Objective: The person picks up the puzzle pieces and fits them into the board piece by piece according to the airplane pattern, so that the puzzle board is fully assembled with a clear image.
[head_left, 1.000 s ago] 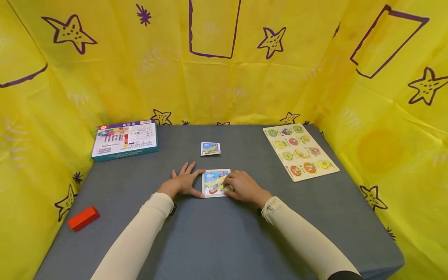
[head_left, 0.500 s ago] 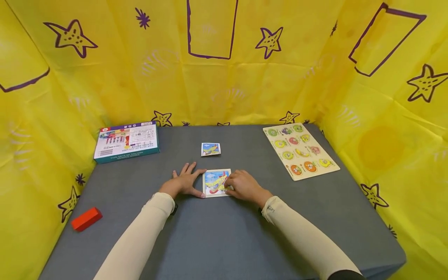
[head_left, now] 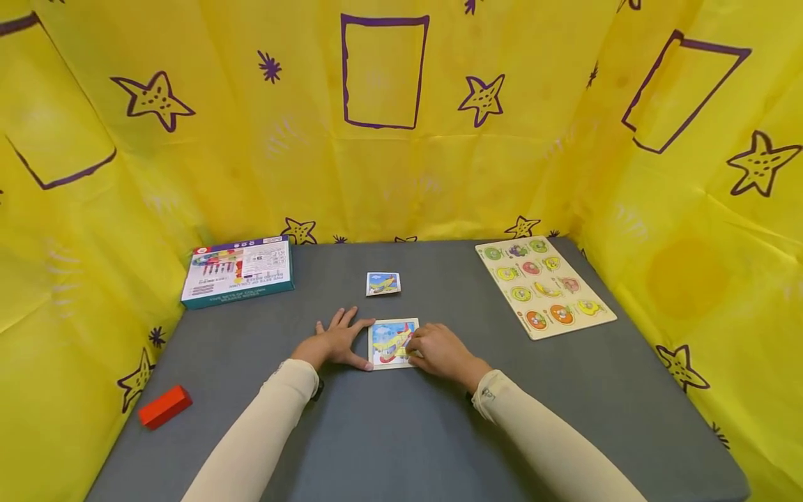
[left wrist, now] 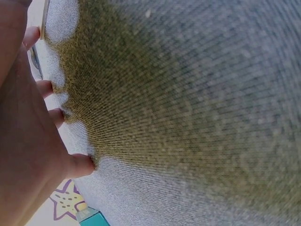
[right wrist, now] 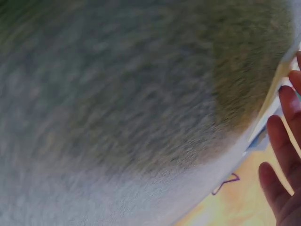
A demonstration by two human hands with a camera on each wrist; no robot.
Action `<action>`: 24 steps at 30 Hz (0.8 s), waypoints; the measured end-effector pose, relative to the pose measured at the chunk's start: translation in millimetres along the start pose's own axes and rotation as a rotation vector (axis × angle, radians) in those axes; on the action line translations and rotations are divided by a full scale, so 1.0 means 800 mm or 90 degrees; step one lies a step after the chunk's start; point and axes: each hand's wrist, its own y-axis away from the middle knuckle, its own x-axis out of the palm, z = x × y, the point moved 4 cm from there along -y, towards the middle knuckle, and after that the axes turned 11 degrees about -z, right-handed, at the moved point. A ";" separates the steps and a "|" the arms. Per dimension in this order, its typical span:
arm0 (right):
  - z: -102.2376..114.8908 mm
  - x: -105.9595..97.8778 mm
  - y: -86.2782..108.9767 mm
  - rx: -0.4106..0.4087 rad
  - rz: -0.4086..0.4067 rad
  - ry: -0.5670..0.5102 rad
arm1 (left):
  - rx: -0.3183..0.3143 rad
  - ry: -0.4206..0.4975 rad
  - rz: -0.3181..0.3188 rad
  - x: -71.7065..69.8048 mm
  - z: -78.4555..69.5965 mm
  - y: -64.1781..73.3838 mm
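A small square jigsaw puzzle [head_left: 390, 343] with a pale frame and a yellow-and-red aeroplane picture lies flat on the grey table. My left hand [head_left: 339, 345] rests at its left side, fingers spread, with thumb and index finger against the frame's edge. Over the puzzle's right side, my right hand [head_left: 439, 353] has bent fingers and thumb on the picture near the aeroplane's tail. I cannot tell whether they pinch a piece. In the right wrist view, the puzzle's pale edge [right wrist: 270, 96] runs beside the fingers. Behind the puzzle lies a small card [head_left: 383, 283] with a similar aeroplane.
At the back left is a flat boxed toy set [head_left: 238, 272] with teal sides. A wooden fruit puzzle board [head_left: 544, 287] lies at the back right. To the left sits a red block [head_left: 165, 407]. Yellow patterned cloth [head_left: 383, 181] surrounds the table [head_left: 376, 446].
The head view has tilted upward, so the table and everything on it sit lower in the picture. Both hands stay in nearly the same places around the puzzle.
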 end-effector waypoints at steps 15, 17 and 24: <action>0.006 0.009 -0.021 -0.012 -0.008 0.024 | -0.007 -0.007 -0.009 -0.002 0.021 -0.008; 0.010 0.011 -0.019 -0.012 -0.007 0.020 | -0.002 -0.013 -0.010 0.000 0.022 -0.004; 0.014 0.016 -0.017 0.017 0.010 -0.009 | 0.014 -0.028 -0.017 -0.006 0.023 0.006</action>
